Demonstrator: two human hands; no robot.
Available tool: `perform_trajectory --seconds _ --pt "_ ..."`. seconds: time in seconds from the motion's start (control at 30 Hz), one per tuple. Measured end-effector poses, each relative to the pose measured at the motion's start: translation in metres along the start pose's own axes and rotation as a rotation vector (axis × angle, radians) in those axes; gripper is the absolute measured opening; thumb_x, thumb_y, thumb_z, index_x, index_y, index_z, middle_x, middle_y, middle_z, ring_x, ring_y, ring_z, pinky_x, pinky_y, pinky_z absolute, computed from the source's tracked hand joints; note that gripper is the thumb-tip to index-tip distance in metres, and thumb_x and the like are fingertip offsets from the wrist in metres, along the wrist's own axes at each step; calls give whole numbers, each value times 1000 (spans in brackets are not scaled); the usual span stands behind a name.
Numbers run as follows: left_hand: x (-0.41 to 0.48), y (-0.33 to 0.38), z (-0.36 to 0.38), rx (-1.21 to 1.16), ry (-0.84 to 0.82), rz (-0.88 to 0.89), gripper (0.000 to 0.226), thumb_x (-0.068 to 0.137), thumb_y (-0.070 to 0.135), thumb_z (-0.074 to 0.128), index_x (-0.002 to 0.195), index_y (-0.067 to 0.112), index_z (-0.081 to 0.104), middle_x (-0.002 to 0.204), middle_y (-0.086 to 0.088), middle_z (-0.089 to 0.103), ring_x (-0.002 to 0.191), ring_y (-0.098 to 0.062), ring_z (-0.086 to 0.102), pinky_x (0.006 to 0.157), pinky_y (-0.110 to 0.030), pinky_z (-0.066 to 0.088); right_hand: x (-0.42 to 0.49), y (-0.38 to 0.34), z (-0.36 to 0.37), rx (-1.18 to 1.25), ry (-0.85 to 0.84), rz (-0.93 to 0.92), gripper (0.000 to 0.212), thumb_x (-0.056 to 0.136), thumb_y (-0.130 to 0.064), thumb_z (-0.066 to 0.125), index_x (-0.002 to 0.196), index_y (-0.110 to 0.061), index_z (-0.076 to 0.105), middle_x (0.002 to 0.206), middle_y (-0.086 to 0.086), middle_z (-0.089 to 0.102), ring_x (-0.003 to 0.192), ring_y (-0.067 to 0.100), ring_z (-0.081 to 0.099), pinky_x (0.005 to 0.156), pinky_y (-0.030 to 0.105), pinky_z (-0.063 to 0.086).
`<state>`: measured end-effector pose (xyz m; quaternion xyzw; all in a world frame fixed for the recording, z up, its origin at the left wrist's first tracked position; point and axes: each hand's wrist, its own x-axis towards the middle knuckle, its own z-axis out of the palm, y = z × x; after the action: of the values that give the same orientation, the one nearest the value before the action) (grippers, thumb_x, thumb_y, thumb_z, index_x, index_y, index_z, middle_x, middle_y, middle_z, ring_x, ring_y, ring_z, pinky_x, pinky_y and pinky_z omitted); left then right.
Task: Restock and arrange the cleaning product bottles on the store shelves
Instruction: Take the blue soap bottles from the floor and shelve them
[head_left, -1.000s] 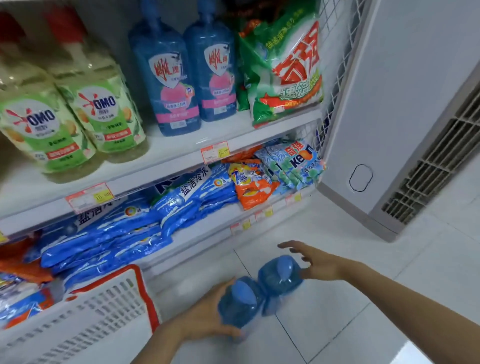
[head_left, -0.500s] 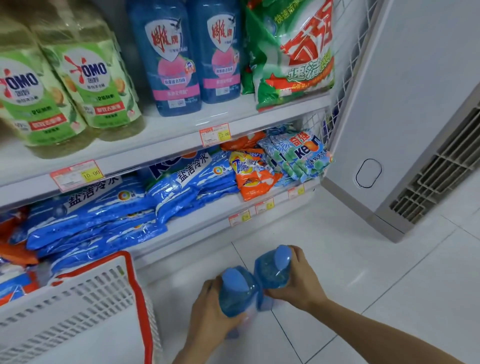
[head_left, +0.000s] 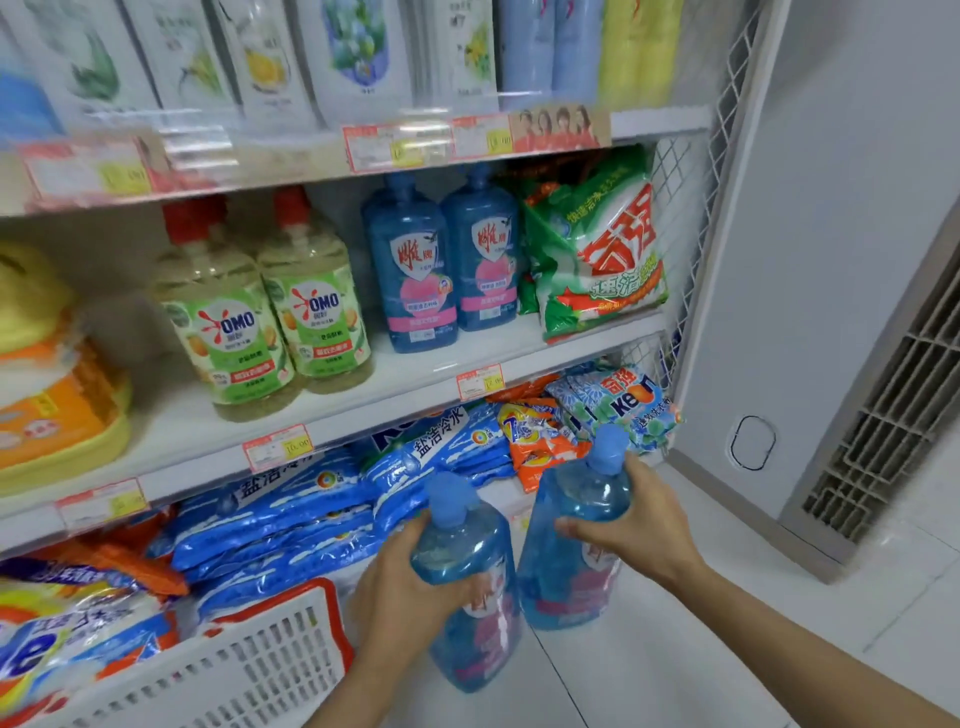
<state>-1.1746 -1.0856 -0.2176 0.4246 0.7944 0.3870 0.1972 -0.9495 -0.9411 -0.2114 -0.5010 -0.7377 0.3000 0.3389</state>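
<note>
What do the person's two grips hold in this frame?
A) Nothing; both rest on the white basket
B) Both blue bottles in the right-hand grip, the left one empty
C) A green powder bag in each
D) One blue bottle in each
D: the left-hand grip curls round the left blue bottle, and the right-hand grip curls round the right blue bottle.

Retail shop, household-cleaning aisle: tiered shelving (head_left: 410, 370) with red-and-yellow price tags (head_left: 480, 381) clipped along its edges. Matching OMO bottles (head_left: 228, 332) at 10 o'clock, blue detergent bottles (head_left: 410, 270) at 12, washing-powder bags (head_left: 602, 260) at 1. White-and-red shopping basket (head_left: 270, 660) at 7. Tiled floor (head_left: 779, 587) at 4.
</note>
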Motion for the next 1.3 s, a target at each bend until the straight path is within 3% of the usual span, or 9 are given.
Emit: perform_trajectory --seconds 0.1,0.17,0.27,0.4,0.63,0.8,0.9,1.13,1.3 --pt "8 35 -38 -20 107 55 93 53 62 86 136 47 47 120 17 63 113 -16 60 90 -35 49 22 -54 -31 96 83 -84 84 41 -71 82 110 -34 54 105 -12 66 95 14 64 81 41 56" --pt "15 58 -61 -69 136 98 87 52 62 86 129 57 46 116 18 65 109 -17 61 89 -37 51 41 -87 -48 168 134 -155 75 45 -65 85 106 -35 53 102 -11 66 93 11 66 80 40 57" --pt "27 83 -89 -165 191 133 75 40 71 80 104 74 41 107 23 67 102 -14 64 86 -42 54 68 -131 -64 282 189 -233 76 53 -54 91 117 -37 52 109 -17 65 99 3 64 83 24 53" --pt "39 103 -114 -253 242 135 87 31 75 77 111 66 45 101 26 64 101 -11 64 87 -43 55 106 -167 -67 374 279 -312 72 62 -41 91 121 -31 52 109 -22 61 99 -15 58 75 4 44" --pt "62 110 -128 -314 248 135 75 45 48 95 98 62 44 90 39 51 85 0 56 74 -25 45 164 -161 -34 471 448 -234 90 52 -72 84 126 -34 49 122 -7 60 115 17 59 98 47 51" --pt "82 107 -125 -361 231 130 81 24 59 90 94 64 51 97 36 60 95 -2 63 90 -35 53 196 -155 -20 483 457 -174 89 54 -69 83 126 -32 48 122 -8 59 115 16 57 97 45 50" --pt "94 110 -122 -385 228 140 82 26 56 93 97 62 52 96 34 62 94 -2 63 90 -36 53 220 -152 -25 456 418 -146 87 61 -57 86 132 -32 42 126 -12 56 115 13 54 93 38 48" --pt "112 115 -112 -383 239 146 81 19 65 86 94 63 54 99 34 64 96 -1 64 90 -40 55 273 -148 -41 469 328 -23 109 62 -62 84 149 -16 36 150 8 44 137 27 43 110 47 41" --pt "120 113 -107 -384 223 130 90 23 68 87 107 59 57 104 26 69 97 -5 67 88 -41 56 298 -173 -43 269 209 -63 106 61 -61 84 145 -11 43 144 10 52 131 29 51 104 44 47"
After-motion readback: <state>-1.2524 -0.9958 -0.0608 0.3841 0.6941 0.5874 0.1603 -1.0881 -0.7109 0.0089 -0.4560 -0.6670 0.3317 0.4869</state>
